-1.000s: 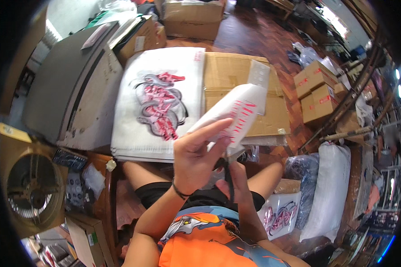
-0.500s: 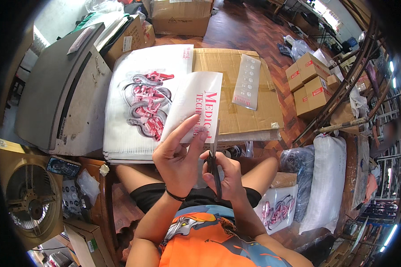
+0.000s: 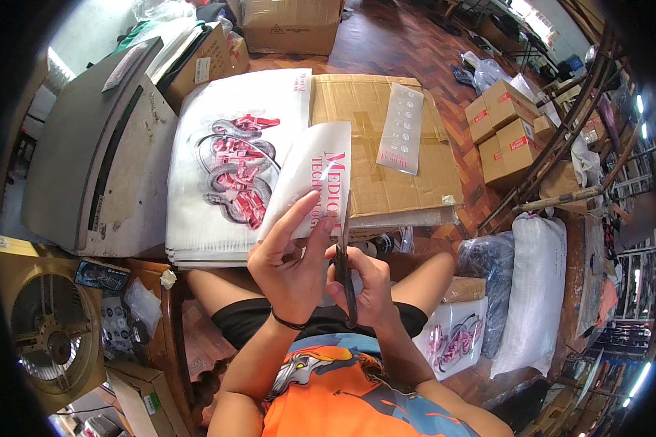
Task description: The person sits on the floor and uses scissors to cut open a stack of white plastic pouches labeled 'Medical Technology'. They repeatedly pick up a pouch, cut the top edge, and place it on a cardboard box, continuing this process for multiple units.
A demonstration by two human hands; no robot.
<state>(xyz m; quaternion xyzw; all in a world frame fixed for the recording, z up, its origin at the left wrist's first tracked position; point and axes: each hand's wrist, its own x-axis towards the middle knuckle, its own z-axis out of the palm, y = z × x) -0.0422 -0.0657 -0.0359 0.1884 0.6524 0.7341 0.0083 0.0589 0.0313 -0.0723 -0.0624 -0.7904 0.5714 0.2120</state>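
Observation:
Between the thumb and fingers of my left hand (image 3: 288, 273) is a white printed film sheet (image 3: 299, 171) with red lettering, tilted up in front of me. A pair of scissors (image 3: 347, 288) with black handles is gripped in my right hand (image 3: 374, 284). Their blades point away from me and lie along the sheet's right edge, near my left thumb; whether they are parted is hard to make out. Behind the held sheet lies a stack of printed film sheets (image 3: 186, 182) showing a grey snake and red shapes.
Right of the stack is a flat cardboard piece (image 3: 342, 98), bearing a narrow translucent printed strip (image 3: 401, 131). A grey panelled machine (image 3: 80, 146) stands at left, above a fan (image 3: 51, 328) and a phone (image 3: 102, 274). Small cartons (image 3: 506, 109) and a long white sack (image 3: 536, 291) are at right.
The held sheet and the scissors have shifted slightly to the left. Both hands keep their grips, and the blades stay by the sheet's right edge.

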